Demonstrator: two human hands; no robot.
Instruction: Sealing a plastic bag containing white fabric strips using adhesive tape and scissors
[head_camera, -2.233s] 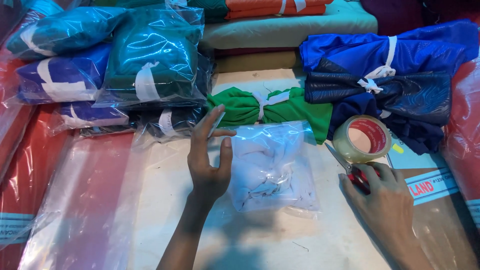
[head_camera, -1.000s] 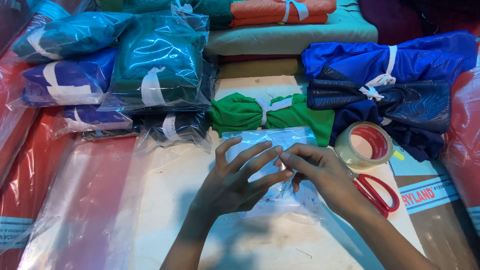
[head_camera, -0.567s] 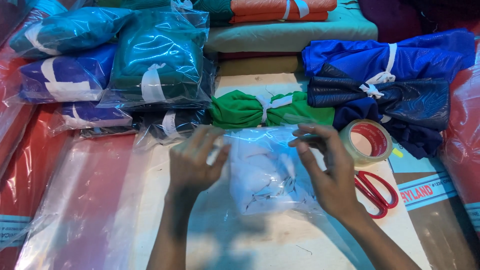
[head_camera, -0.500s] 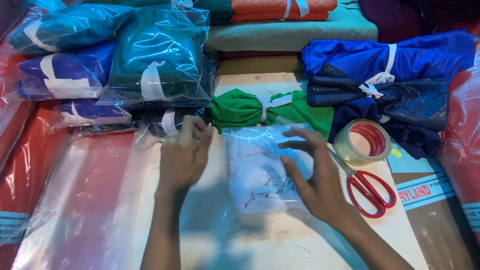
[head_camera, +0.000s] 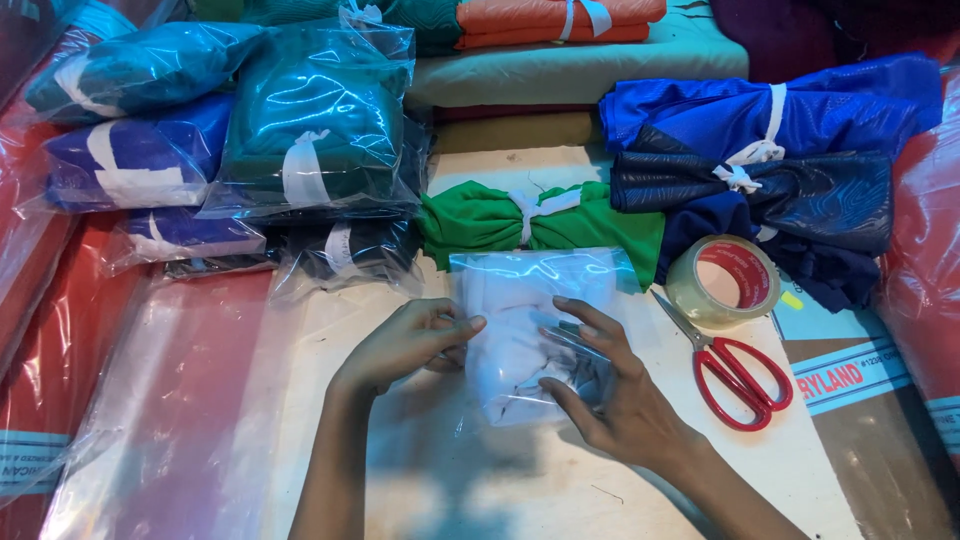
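A clear plastic bag (head_camera: 530, 330) holding a folded white cloth lies flat near the middle of the pale bench (head_camera: 420, 480), and both hands are on it. The left hand (head_camera: 405, 342) pinches the bag's left edge between thumb and fingertips, its grip pressed together on the plastic; the right hand (head_camera: 620, 395) lies over the bag's right half with fingers spread, pressing it down. Just beyond the bag, touching its far edge, sits one green cloth bundle (head_camera: 540, 218) tied round the middle with a white strip. To the right of the bag a roll of clear packing tape (head_camera: 725, 282) stands beside one pair of red-handled scissors (head_camera: 735, 370), which lie flat with the blades pointing toward the bag. Behind these are three tied bundles stacked together: a bright blue one (head_camera: 760, 105), a black one (head_camera: 770, 195) and a dark navy one (head_camera: 810, 265) at the bottom. At the far left are bagged cloths in clear plastic, at least five: a large teal one (head_camera: 320, 120), a lighter teal one (head_camera: 140, 65), two blue ones (head_camera: 130, 160) and a dark one (head_camera: 345, 255) low down; how many more lie beneath I cannot tell. Empty clear bags (head_camera: 180, 420) spread over red material on the near left. Along the back lie folded fabrics, an orange one (head_camera: 560, 20) on a pale green one (head_camera: 580, 70). A brown cardboard box (head_camera: 880, 440) sits at the right front.
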